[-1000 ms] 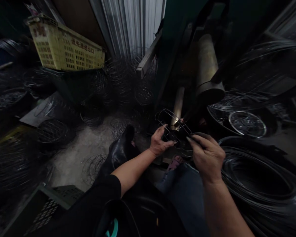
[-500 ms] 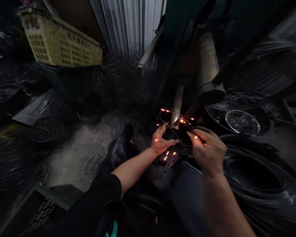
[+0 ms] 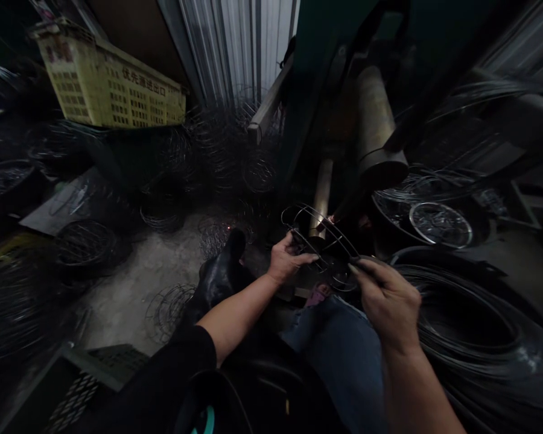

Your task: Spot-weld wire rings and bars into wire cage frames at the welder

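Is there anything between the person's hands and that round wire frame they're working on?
Nothing visible. The left hand and the right hand both grip the wire frame directly, at opposite sides of its rim.

Two hands, left hand (image 3: 288, 260) and right hand (image 3: 387, 296), one wire frame (image 3: 322, 241), one yellow crate (image 3: 108, 84), one black boot (image 3: 219, 278), many floor wire rings, uncounted.

Sparks seen half a second ago around the wire frame (image 3: 322, 241) are gone. Frame now tilted, its near edge lower. Right hand (image 3: 387, 295) has dropped and shifted right; left hand (image 3: 286, 260) sits slightly higher on the frame.
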`<state>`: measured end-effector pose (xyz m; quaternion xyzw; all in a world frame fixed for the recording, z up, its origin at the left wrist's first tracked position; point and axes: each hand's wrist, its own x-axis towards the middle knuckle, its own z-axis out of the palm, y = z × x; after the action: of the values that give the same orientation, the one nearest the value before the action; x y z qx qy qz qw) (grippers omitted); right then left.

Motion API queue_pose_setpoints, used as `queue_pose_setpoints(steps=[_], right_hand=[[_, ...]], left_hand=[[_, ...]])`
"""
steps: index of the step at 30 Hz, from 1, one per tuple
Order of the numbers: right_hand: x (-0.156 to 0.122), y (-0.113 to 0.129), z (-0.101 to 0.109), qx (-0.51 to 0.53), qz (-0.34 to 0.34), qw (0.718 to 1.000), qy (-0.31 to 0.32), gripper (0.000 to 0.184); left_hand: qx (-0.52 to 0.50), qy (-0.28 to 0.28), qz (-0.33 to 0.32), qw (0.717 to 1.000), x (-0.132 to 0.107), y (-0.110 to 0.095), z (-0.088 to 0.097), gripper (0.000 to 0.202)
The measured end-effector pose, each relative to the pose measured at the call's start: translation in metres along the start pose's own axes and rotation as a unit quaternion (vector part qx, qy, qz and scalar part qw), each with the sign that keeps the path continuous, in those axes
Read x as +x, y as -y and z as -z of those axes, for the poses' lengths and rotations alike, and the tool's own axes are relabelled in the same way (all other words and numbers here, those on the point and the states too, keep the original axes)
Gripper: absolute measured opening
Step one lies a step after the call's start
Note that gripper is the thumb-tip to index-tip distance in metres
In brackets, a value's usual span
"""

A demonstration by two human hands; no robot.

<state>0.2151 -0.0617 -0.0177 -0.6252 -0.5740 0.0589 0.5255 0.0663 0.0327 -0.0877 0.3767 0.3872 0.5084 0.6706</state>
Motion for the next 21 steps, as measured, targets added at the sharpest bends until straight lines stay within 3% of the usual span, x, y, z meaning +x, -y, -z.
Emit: queue_pose_setpoints(steps=[9,13,16,21], right_hand=[[0.035,0.004,-0.014,-0.04,-0.008,0.999,0.014,0.016],[0.04,0.007,-0.016,-0.059,0.009,0.998,0.007,0.016],[0.035,0.007,-0.009,-0.054,0.005,0.999,-0.002,0.016],[0.007,-0.006,0.019,-0.068,-0.065,0.995,0.021,0.028]], left_hand=[[-0.031,-0.016,-0.004,0.999,0.014,-0.011,-0.005,0.055],[-0.049,-0.021,0.004,0.999,0.011,-0.013,-0.009,0.052],[-0.051,-0.015,0.016,0.998,0.008,-0.012,-0.011,0.051],[-0.058,-0.016,0.042,0.997,0.007,-0.009,-0.009,0.05]])
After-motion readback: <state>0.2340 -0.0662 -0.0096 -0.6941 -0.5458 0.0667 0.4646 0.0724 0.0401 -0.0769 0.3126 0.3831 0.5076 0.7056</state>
